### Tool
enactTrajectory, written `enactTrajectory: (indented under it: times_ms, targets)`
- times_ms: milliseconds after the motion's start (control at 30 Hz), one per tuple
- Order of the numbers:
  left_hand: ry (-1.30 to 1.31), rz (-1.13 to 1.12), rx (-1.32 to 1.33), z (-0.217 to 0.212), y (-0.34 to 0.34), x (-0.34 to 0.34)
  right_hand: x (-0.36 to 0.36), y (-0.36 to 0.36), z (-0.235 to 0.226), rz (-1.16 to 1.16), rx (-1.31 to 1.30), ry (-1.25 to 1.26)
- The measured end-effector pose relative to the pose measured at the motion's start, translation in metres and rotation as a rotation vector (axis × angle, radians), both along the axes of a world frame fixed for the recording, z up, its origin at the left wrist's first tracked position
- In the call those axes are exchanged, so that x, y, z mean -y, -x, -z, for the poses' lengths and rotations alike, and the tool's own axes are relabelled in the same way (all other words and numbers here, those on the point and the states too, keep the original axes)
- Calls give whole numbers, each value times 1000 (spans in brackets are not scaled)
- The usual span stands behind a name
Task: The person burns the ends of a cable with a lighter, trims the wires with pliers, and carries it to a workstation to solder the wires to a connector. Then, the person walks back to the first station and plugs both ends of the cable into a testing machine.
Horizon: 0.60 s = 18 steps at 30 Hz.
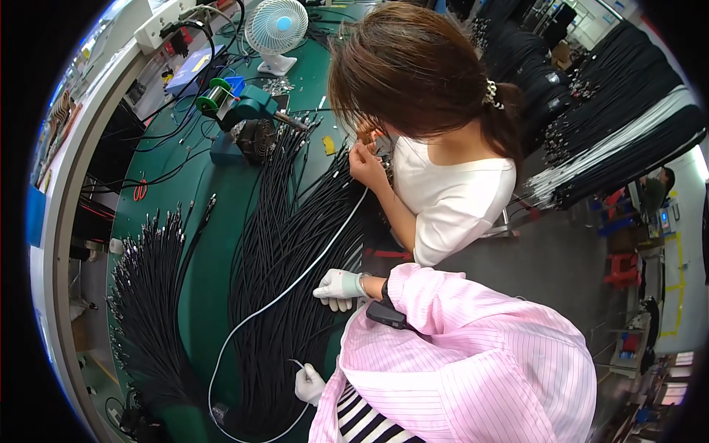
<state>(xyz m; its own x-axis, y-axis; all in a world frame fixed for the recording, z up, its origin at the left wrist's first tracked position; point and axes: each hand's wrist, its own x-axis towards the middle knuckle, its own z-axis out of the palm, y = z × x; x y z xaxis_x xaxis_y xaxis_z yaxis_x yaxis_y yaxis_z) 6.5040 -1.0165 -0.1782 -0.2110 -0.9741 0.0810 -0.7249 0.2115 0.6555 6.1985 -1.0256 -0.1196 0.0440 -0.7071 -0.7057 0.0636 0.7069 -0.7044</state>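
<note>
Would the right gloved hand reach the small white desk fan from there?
Probably not: the white-gloved right hand rests on black cables, and the white desk fan stands far off past a co-worker.

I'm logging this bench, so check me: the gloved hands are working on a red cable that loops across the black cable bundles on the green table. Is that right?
Not quite: the cable is white, not red. The head view shows the white cable looping across the black cable bundles on the green table. The left hand pinches its end and the right hand rests on the bundles.

Black cables (288,244), green table (214,244), white gloves (338,285), pink striped sleeve (473,347)
</note>
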Motion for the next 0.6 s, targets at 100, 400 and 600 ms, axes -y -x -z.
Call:
enactTrajectory:
  times_ms: [100,400,600]
  targets:
    - [15,12,-4,0,0,-1,0,2,4,-6,43,-28]
    - [-15,-5,4,-4,2,0,0,1,0,-19,-3,-10]
    - [-107,-24,46,-2,1,1,3,3,1,-19,23,-12]
